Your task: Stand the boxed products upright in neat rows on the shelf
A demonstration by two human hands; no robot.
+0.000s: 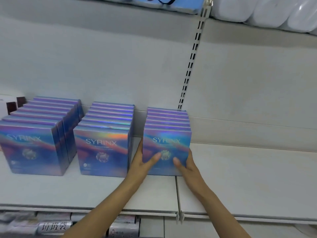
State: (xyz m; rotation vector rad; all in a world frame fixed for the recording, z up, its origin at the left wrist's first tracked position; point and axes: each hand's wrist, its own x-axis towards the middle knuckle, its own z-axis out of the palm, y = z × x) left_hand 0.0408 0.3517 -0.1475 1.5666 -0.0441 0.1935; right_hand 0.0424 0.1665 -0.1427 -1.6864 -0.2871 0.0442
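Three rows of iridescent blue-purple "SYRINX" boxes stand upright on the white shelf (pixel 240 177). The left row (pixel 34 145) and the middle row (pixel 103 148) stand untouched. Both hands are on the right row (pixel 167 141). My left hand (pixel 142 162) clasps the left edge of its front box, thumb across the face and fingers down the side. My right hand (pixel 185 164) clasps the right edge the same way, thumb on the face. The fingers behind the box are hidden.
A slotted upright (pixel 188 66) runs up the back wall behind the right row. White packs (pixel 267 12) lie on the shelf above. A divider gap (pixel 178 203) splits the shelf board, and bare shelf extends to the right. Wrapped goods (pixel 54 225) fill the shelf below.
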